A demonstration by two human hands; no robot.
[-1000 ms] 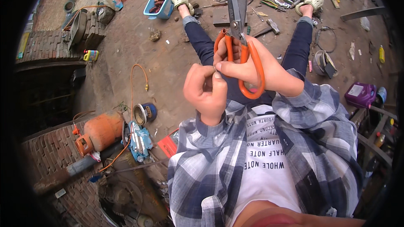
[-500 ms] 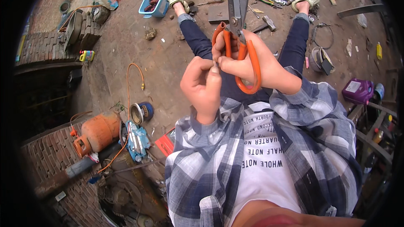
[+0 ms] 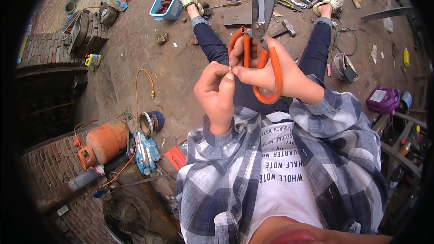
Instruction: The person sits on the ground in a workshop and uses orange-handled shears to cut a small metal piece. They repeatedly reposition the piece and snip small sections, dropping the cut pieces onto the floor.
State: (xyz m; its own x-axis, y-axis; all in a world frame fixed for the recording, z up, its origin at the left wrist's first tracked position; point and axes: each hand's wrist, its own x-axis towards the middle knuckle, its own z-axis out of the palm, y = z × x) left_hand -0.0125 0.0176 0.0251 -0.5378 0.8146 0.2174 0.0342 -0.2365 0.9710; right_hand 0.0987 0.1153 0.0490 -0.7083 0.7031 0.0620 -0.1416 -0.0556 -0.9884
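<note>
My right hand [image 3: 285, 73] has a pair of orange-handled shears [image 3: 258, 27] hooked over it, dark blades pointing away and slightly parted. Its thumb and forefinger reach left and meet the fingertips of my left hand [image 3: 216, 94]. That left hand is closed in a pinch, thumb against forefinger. Something tiny and pale seems to sit between the touching fingertips, too small to name. Both hands are held above my lap, between my spread legs.
Ahead lie a hammer [image 3: 288, 28], a dark metal block [image 3: 237, 16] and a blue basin [image 3: 166, 3] with reddish-brown contents. Leftward are an orange gas cylinder [image 3: 107, 141], an orange cable [image 3: 137, 88] and an open tin [image 3: 151, 122]. A purple jug [image 3: 383, 100] stands at right.
The shears have tipped to the right and their blades look a little wider apart. My two hands stay together, fingertips meeting, with only a slight shift.
</note>
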